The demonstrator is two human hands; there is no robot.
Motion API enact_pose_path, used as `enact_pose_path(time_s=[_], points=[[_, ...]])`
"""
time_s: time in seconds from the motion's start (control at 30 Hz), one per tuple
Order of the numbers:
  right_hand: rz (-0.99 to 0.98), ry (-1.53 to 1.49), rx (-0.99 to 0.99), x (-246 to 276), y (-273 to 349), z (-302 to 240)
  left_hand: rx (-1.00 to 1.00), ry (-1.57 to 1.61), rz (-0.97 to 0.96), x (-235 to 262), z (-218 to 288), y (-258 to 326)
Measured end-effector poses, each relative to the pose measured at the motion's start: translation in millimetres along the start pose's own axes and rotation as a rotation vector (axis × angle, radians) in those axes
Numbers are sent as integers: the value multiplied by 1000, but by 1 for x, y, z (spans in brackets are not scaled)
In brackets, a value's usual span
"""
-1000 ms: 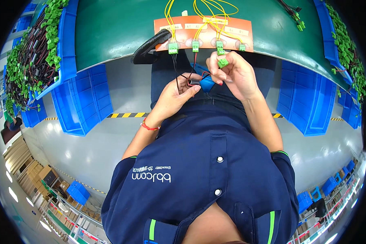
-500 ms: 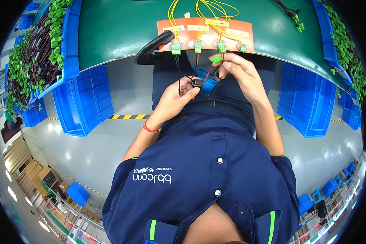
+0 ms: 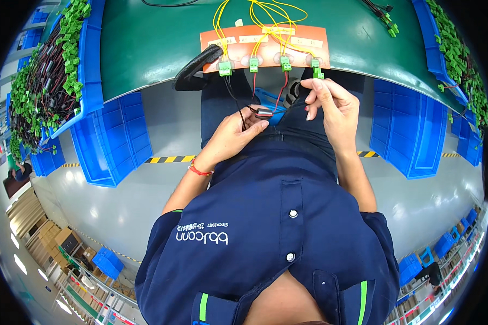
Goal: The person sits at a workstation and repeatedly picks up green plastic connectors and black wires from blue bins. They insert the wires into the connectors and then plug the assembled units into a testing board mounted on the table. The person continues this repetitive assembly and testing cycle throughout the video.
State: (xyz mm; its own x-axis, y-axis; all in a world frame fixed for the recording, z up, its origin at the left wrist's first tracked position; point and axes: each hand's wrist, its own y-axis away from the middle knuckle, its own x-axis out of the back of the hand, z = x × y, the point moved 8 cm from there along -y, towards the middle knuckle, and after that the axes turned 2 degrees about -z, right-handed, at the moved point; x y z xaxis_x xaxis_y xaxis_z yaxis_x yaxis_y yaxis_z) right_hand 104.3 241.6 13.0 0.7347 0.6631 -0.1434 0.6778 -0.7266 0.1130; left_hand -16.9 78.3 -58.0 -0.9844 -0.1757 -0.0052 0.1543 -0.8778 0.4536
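My left hand (image 3: 235,134) grips a small black cable module (image 3: 264,112) with black and red wires, low in front of the bench. My right hand (image 3: 337,111) pinches a green terminal plug (image 3: 318,74) at the rightmost green socket (image 3: 315,63) of an orange board (image 3: 238,51); the two touch, but how deep the plug sits cannot be seen. Farther left along the board's near edge, wired green connectors (image 3: 254,65) hang, with black or red wires running down towards my left hand. Yellow wires (image 3: 253,12) rise from the board's sockets.
A black padded strap-like piece (image 3: 198,67) juts from the green bench (image 3: 146,43) left of the board. Blue bins (image 3: 91,70) at both sides hold heaps of green connectors and cables. More cables (image 3: 382,16) lie at the back right. Blue crates (image 3: 111,138) stand below.
My right hand has moved right and slightly up, bringing the green plug from below the third connector to the rightmost socket. My left hand keeps its hold on the module.
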Motion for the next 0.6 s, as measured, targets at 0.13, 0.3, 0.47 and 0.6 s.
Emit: enact_pose_path(time_s=[0.13, 0.3, 0.47, 0.6], points=[[28, 79, 23, -2, -1, -4, -58, -486, 6, 7, -2, 6], [59, 173, 66, 0, -7, -8, -18, -633, 17, 6, 2, 9], [-13, 163, 34, 0, -14, -1, 68, -161, -164, -9, -9, 1], [-203, 399, 53, 5, -12, 12, 15, 358, -347, -31, 0, -1]])
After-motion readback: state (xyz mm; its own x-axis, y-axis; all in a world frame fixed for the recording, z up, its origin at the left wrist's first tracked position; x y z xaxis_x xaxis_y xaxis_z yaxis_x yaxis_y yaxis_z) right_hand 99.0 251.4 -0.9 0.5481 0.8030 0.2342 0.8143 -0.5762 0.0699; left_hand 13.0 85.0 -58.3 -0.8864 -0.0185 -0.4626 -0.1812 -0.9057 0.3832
